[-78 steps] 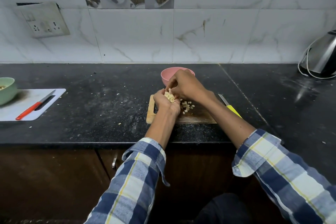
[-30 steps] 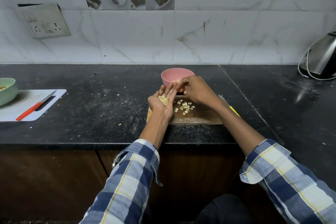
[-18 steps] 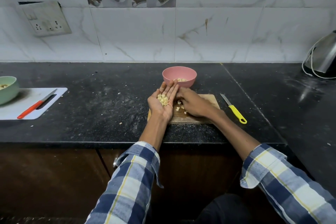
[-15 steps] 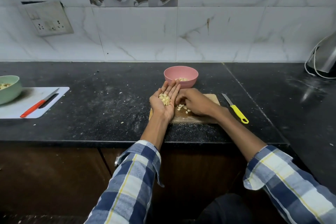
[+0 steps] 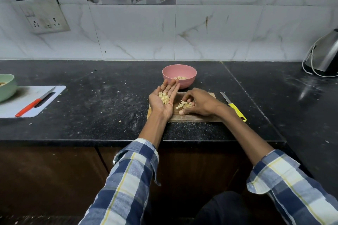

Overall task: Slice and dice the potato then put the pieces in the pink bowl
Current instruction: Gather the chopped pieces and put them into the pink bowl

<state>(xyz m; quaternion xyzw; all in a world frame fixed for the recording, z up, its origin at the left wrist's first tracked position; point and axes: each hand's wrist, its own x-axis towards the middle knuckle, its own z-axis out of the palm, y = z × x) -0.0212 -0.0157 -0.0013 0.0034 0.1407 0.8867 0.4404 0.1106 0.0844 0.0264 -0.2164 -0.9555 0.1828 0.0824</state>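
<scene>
The pink bowl (image 5: 179, 76) stands on the black counter behind a small wooden cutting board (image 5: 199, 118), with a few diced potato pieces inside. My left hand (image 5: 163, 99) is palm up over the board's left end, fingers straight, carrying a small heap of potato dice (image 5: 164, 97). My right hand (image 5: 198, 102) lies on the board, its curled fingers gathering a cluster of loose dice (image 5: 183, 104). A yellow-handled knife (image 5: 234, 107) lies on the counter just right of the board.
At the far left a white cutting board (image 5: 27, 102) carries a red-handled knife (image 5: 34, 104), with a green bowl (image 5: 6, 86) at its back. A steel kettle (image 5: 327, 55) with a cord stands at the back right. Crumbs dot the counter.
My right hand came back from the pink bowl down onto the board and now gathers the loose dice. My left hand stays palm up with its heap.
</scene>
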